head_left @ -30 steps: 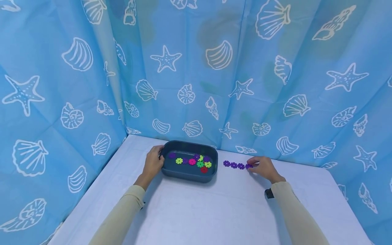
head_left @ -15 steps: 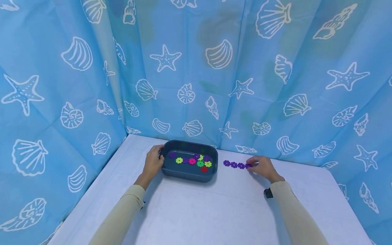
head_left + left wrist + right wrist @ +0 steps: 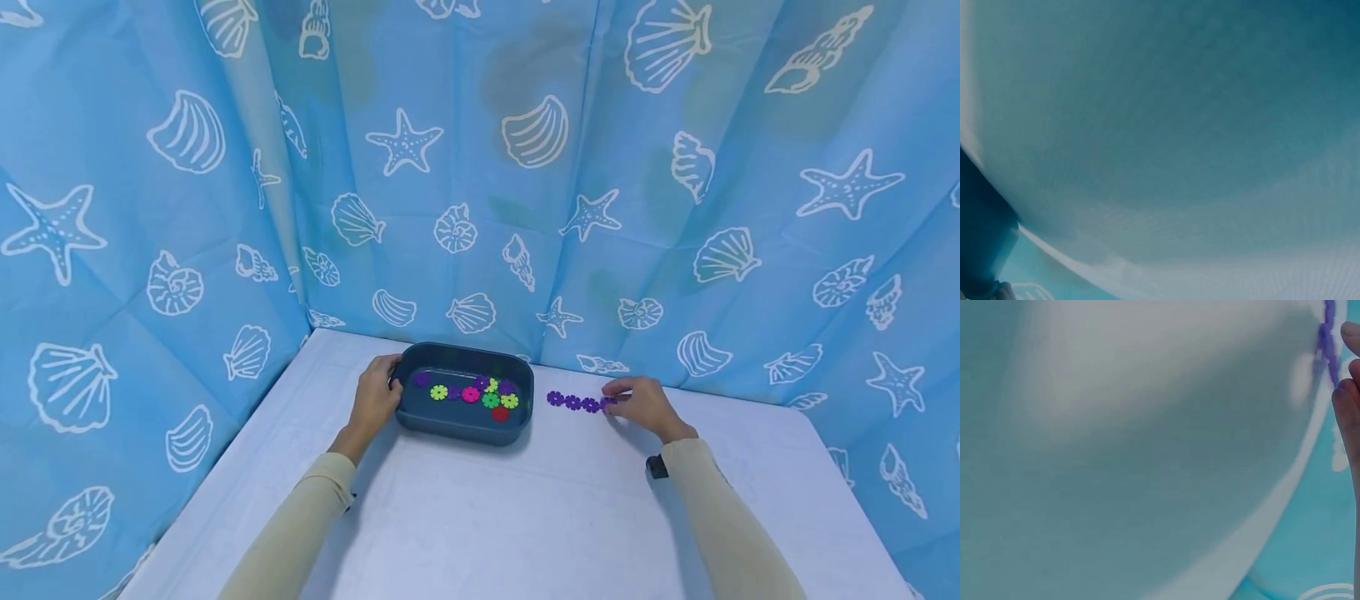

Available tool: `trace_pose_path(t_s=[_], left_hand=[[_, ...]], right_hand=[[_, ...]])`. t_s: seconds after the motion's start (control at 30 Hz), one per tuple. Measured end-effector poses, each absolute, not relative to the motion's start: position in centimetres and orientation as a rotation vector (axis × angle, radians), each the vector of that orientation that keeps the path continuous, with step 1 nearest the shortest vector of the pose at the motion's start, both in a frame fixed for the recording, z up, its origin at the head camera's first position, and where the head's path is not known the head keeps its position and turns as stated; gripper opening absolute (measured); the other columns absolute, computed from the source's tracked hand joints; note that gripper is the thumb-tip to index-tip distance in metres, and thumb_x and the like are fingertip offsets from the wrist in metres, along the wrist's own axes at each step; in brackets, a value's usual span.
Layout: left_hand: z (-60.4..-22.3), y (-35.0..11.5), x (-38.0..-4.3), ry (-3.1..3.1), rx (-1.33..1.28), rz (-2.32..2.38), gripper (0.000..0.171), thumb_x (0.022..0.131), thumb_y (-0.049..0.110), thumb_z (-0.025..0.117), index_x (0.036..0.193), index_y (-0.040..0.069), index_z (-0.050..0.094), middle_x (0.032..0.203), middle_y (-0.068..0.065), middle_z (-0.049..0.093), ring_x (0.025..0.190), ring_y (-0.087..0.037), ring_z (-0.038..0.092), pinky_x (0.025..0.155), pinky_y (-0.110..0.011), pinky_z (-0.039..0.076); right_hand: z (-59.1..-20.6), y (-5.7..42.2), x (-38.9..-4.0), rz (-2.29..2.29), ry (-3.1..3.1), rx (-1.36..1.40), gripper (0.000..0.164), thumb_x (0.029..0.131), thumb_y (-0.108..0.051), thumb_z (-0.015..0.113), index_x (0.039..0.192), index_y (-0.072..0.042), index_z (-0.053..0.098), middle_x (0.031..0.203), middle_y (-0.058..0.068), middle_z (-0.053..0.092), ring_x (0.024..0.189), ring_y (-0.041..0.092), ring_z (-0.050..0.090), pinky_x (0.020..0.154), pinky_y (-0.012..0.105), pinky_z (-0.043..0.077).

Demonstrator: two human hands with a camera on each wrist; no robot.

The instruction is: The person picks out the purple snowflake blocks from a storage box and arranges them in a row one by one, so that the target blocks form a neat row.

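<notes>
My left hand (image 3: pixel 375 394) grips the left end of a dark blue-grey rectangular bin (image 3: pixel 463 431). Inside lie several loose flower-shaped plastic discs in purple, yellow, pink, green and red, such as a pink disc (image 3: pixel 470 395). To the right of the bin, a row of purple flower discs (image 3: pixel 573 403) runs along the white table. My right hand (image 3: pixel 643 405) pinches the purple disc (image 3: pixel 608 402) at the row's right end, partly covered by the fingers. In the right wrist view the purple row (image 3: pixel 1327 340) meets my fingertips (image 3: pixel 1344 400). Only the bin's dark side (image 3: pixel 982 231) shows in the left wrist view.
A white-covered table (image 3: pixel 480 517) carries everything. Blue curtains (image 3: pixel 450 183) with white shell and starfish prints stand close behind the bin and along both sides. Both forearms wear pale sleeves (image 3: pixel 300 517), with a dark device (image 3: pixel 657 467) at the right wrist.
The right hand's fingers shift slightly at the end disc, which now looks a little tilted. The left hand, the bin and the rest of the row stay in place.
</notes>
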State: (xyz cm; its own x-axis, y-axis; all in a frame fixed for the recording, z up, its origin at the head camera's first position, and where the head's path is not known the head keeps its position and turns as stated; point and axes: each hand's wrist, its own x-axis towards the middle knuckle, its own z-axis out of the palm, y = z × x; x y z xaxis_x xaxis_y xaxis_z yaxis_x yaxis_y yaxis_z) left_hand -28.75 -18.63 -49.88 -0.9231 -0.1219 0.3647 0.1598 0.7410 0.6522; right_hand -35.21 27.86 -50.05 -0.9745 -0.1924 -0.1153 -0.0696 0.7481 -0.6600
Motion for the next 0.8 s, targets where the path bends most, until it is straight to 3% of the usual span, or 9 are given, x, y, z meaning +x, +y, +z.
trace_pose_path(t_s=[0.17, 0.43, 0.8], left_hand=[[-49.9, -18.6, -28.7, -2.557, -0.02, -1.013, 0.041, 0.088, -0.008, 0.06, 0.129, -0.005, 0.055, 0.128, -0.02, 0.056, 0.122, -0.032, 0.054, 0.104, -0.042, 0.046], [-49.7, -18.8, -28.6, -2.563, -0.031, -1.012, 0.041, 0.088, -0.008, 0.06, 0.129, -0.006, 0.055, 0.128, -0.021, 0.056, 0.122, -0.032, 0.054, 0.104, -0.043, 0.047], [-49.7, -18.7, -28.7, -2.551, -0.035, -1.036, 0.041, 0.087, -0.009, 0.059, 0.128, -0.006, 0.056, 0.128, -0.022, 0.056, 0.12, -0.033, 0.055, 0.102, -0.043, 0.048]], right_hand=[[-48.9, 27.3, -35.4, -1.01, 2.798, -0.252, 0.031, 0.087, -0.017, 0.072, 0.117, -0.007, 0.069, 0.124, 0.015, 0.063, 0.115, 0.037, 0.057, 0.094, 0.056, 0.051], [-47.8, 25.7, -35.6, -1.027, 2.835, -0.353, 0.03, 0.088, -0.014, 0.072, 0.115, -0.004, 0.069, 0.12, 0.016, 0.065, 0.11, 0.036, 0.061, 0.091, 0.049, 0.055], [-43.5, 18.4, -36.9, -1.095, 2.849, -0.711, 0.027, 0.086, -0.015, 0.073, 0.111, -0.004, 0.071, 0.113, 0.012, 0.068, 0.106, 0.032, 0.065, 0.088, 0.044, 0.057]])
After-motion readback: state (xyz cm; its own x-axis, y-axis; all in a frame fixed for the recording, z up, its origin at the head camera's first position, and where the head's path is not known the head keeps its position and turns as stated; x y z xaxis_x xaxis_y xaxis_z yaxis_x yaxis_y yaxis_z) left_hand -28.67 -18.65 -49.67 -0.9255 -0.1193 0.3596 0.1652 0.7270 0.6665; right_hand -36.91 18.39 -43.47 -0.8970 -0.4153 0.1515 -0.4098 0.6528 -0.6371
